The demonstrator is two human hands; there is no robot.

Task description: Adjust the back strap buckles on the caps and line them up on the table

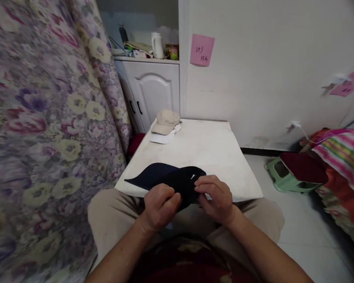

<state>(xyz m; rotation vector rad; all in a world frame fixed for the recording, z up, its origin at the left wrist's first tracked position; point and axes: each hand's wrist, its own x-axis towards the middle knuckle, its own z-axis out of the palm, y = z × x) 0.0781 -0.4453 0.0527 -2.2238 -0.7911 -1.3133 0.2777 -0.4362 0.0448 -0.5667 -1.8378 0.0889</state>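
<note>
A dark navy cap (155,175) is held at the near edge of the white table, its brim pointing left. My left hand (161,204) is closed on its near side, thumb and curled fingers gripping the dark fabric. On the cap's right end, my right hand (215,196) pinches the fabric beside a small white patch. The cap's underside is hidden. Toward the table's far left corner sits a beige cap (166,121), resting over a white cap (162,138) whose brim sticks out below it.
The white table (212,145) stands against the wall before my knees. A floral curtain (56,118) hangs close on the left. Behind is a white cabinet (156,86) with a white jug (157,45) on top. A green stool (283,173) and a bed (348,169) are at right.
</note>
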